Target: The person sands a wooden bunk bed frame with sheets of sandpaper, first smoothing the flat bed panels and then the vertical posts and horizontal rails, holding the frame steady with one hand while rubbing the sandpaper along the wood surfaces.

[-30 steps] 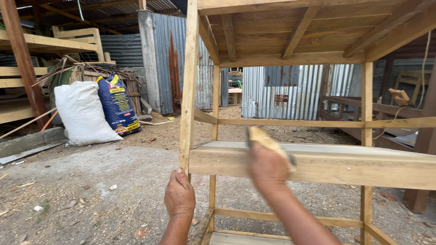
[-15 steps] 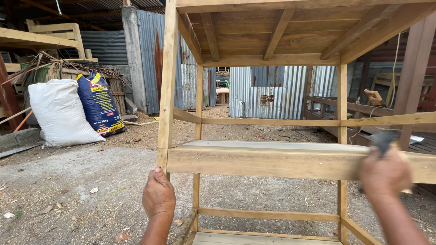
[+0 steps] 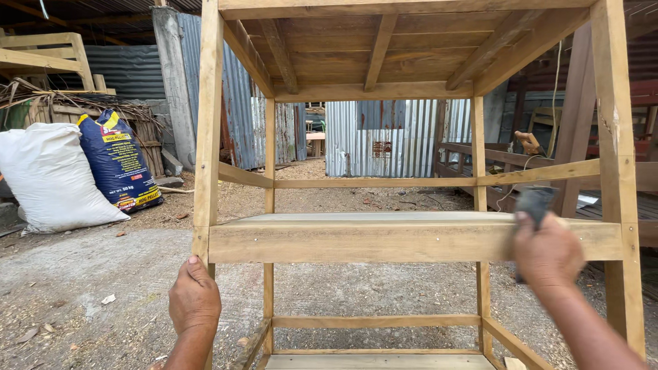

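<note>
A tall bare-wood frame stands in front of me, with a wide front rail across its middle. My left hand grips the left upright post just below that rail. My right hand presses a dark sheet of sandpaper against the right end of the front rail. The sheet is blurred and partly hidden by my fingers. A shelf board lies behind the rail.
A white sack and a blue printed sack lean at the left on the dusty concrete ground. Corrugated metal sheets close off the back. More timber frames stand at far left and far right.
My right hand slid the sandpaper along the rail from near its middle to its right end, and has come back slightly leftward. My left hand stayed on the post.
</note>
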